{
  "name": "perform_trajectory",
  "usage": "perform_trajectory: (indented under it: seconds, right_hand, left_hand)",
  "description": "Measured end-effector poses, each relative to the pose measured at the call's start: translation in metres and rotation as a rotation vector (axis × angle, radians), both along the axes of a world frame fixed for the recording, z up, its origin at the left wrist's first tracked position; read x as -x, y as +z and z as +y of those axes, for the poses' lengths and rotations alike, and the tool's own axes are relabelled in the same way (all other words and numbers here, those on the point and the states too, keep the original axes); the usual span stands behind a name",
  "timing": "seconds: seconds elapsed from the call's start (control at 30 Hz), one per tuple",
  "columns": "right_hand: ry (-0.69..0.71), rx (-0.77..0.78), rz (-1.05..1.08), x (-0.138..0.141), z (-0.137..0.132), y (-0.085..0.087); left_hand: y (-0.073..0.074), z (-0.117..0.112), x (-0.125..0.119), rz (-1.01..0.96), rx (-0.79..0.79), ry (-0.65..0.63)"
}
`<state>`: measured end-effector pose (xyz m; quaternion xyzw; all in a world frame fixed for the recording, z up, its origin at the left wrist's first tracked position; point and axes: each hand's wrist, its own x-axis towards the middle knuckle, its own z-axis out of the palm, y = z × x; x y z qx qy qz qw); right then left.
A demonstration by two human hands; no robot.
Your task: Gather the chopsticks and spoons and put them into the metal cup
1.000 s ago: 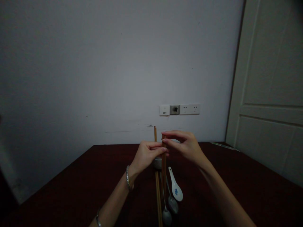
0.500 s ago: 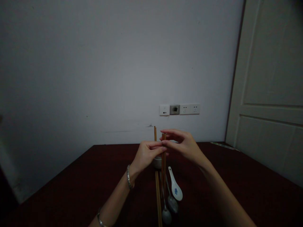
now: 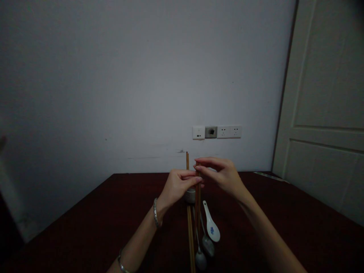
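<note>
A pair of wooden chopsticks [image 3: 198, 201] stands upright between my hands. My left hand [image 3: 182, 184] is closed around them just below their top ends, thumb in front. Higher up, my right hand [image 3: 218, 169] pinches the tops with thumb and fingertips. Behind my left hand, partly hidden, is a small pale cup [image 3: 190, 196], with other chopsticks [image 3: 187, 160] rising above it. On the table below lie another pair of chopsticks [image 3: 191, 239], two metal spoons, one smaller [image 3: 200, 261] and one larger [image 3: 208, 245], and a white ceramic spoon [image 3: 212, 227] with a blue mark.
The dark red table [image 3: 113, 212] reaches back to a pale wall. Sockets and switches [image 3: 216, 132] are set in the wall above its far edge. A flat strip [image 3: 270, 176] lies at the far right corner, near a light panelled door [image 3: 324, 113].
My right hand's fingers have closed down onto the chopstick tops, which showed more openly before. My left hand keeps its grip, and the view has shifted slightly.
</note>
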<state>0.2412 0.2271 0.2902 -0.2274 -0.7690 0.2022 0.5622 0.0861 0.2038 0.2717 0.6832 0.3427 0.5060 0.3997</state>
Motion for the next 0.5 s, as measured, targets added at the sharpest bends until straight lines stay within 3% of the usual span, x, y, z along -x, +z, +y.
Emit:
perform_trajectory:
  seconds: [0.5]
  right_hand:
    - [0.021,0.036,0.01,-0.0007,-0.0016,0.0009]
  left_hand:
    - [-0.0021,0.0012,0.0004,-0.005,-0.017,-0.01]
